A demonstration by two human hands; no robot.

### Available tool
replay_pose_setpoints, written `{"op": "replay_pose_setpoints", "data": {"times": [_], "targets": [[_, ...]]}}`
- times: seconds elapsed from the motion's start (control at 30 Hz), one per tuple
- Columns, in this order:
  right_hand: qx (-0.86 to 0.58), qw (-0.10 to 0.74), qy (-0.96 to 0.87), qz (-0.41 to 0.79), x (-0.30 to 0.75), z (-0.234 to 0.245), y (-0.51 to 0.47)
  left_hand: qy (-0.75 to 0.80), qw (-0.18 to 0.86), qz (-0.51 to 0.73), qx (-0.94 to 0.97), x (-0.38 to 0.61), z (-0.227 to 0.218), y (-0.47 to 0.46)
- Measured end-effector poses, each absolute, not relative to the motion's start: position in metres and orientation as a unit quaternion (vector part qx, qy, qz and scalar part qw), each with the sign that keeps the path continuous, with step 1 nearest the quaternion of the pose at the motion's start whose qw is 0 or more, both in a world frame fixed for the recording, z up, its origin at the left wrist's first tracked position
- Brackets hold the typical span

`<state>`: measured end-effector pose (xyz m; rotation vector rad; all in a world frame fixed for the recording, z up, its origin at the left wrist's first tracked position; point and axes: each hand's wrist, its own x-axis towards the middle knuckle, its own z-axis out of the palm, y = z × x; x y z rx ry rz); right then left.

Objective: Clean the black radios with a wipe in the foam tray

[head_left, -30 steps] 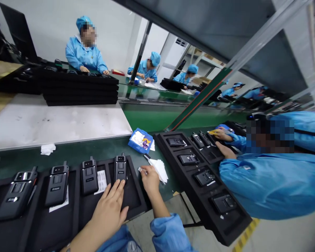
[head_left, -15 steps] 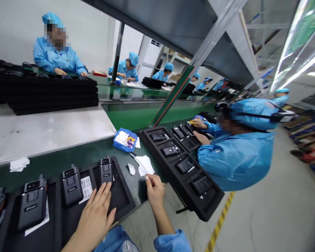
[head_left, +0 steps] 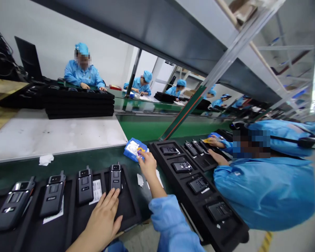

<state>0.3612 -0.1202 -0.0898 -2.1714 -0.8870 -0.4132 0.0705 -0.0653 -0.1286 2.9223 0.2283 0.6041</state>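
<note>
My left hand (head_left: 105, 213) lies flat, fingers stretched out, at the lower end of a black handheld radio (head_left: 116, 180). That radio rests in the right end of a black foam tray (head_left: 131, 199), with several similar radios to its left. My right hand (head_left: 148, 168) reaches over the near right edge of a blue box (head_left: 128, 150). Its thumb and fingertips are bent close together beside small purple and yellow pieces (head_left: 140, 150); whatever they pinch is too small to make out. White paper (head_left: 160, 177) lies partly hidden behind my right forearm.
A second foam tray (head_left: 170, 175) with radios stands to the right, where a co-worker (head_left: 262, 189) in blue sits close by. Crumpled tissue (head_left: 46, 160) and a white scrap (head_left: 140, 180) lie on the green bench. A slanted post (head_left: 183, 112) rises behind the box.
My right hand has moved up and away from the white paper to the blue box. My left hand stays by the same radio. The view has shifted left.
</note>
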Motion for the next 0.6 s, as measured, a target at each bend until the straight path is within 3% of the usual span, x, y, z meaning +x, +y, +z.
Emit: {"op": "replay_pose_setpoints", "data": {"times": [0.4, 0.6], "targets": [[-0.901, 0.272, -0.328, -0.083, 0.377, -0.083, -0.055, 0.096, 0.181, 0.128, 0.97, 0.061, -0.105, -0.072], [-0.902, 0.271, -0.332, -0.056, 0.382, -0.077, -0.058, 0.096, 0.121, 0.125, 0.98, 0.049, -0.084, -0.07]]}}
